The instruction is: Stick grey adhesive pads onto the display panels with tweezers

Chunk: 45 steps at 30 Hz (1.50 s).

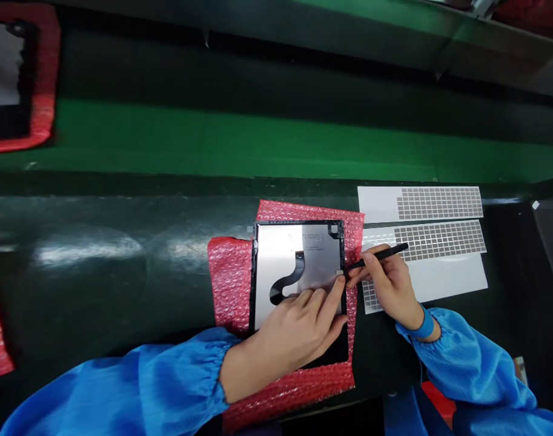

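A tablet screen panel lies back side up, with a silvery back, a black frame and a curved black flex cable. My left hand rests flat over its lower part, fingers stretched out. Its index fingertip touches the panel's right edge, just below a small pale sticker. In my right hand, closed at that same edge, are slim black tweezers. Their tip points at the sticker; the separate prongs cannot be made out. Part of the panel is hidden under my left hand.
Pink bubble wrap lies under the panel. White sheets with grids of small grey stickers lie to the right on the dark green bench. At upper left, another panel sits in a red wrap.
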### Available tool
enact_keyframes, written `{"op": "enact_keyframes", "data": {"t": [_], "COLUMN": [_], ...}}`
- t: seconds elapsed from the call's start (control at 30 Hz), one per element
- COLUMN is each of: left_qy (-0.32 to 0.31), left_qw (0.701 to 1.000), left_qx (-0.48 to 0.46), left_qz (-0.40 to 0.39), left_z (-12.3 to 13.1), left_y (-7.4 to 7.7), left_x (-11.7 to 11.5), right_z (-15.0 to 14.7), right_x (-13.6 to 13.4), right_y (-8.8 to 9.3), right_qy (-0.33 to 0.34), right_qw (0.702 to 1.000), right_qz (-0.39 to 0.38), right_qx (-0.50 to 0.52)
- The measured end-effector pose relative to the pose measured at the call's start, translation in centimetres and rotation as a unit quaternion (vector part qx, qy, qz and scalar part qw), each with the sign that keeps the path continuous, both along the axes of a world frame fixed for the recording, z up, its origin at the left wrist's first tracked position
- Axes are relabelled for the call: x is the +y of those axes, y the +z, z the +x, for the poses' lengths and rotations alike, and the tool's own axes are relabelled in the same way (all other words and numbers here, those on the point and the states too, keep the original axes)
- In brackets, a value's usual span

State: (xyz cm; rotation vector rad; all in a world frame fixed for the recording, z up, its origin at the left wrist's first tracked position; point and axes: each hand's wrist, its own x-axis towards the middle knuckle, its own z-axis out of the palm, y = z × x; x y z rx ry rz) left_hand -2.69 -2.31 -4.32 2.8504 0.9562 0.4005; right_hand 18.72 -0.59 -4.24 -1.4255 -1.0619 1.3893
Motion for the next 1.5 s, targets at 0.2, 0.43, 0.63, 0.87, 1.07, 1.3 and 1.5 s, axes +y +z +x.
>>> {"op": "enact_keyframes", "data": {"t": [0.2, 0.43, 0.63, 0.87, 1.07, 1.3, 1.5], "left_qy": [-0.002, 0.014, 0.024, 0.050, -0.081, -0.114, -0.127], "left_qw": [1.000, 1.000, 0.998, 0.994, 0.995, 0.992, 0.990], "left_qx": [0.005, -0.016, -0.030, -0.056, -0.044, 0.039, 0.045], "left_qz": [0.003, -0.022, -0.042, -0.075, -0.039, -0.042, -0.047], "left_z": [0.5, 0.9, 0.4, 1.0, 3.4, 4.5, 4.3], "left_y": [0.3, 0.7, 0.8, 2.0, 2.7, 0.8, 1.0], "left_x": [0.3, 0.7, 0.8, 1.9, -0.5, -2.0, -1.7], "right_z": [0.1, 0.1, 4.8, 9.6, 9.8, 9.9, 9.7], "right_x": [-0.3, -0.2, -0.3, -3.6, -6.0, -6.0, -5.8], "right_y": [-0.1, 0.5, 2.6, 1.6, 1.1, 0.4, 0.8], "right_qy": [0.001, -0.027, -0.062, 0.015, 0.043, 0.058, 0.067], "right_qw": [1.000, 0.999, 0.992, 0.994, 0.986, 0.977, 0.974], "right_qz": [0.001, 0.023, 0.100, 0.041, 0.025, 0.039, 0.043], "right_qx": [-0.004, 0.001, -0.042, -0.101, -0.161, -0.203, -0.211]}}
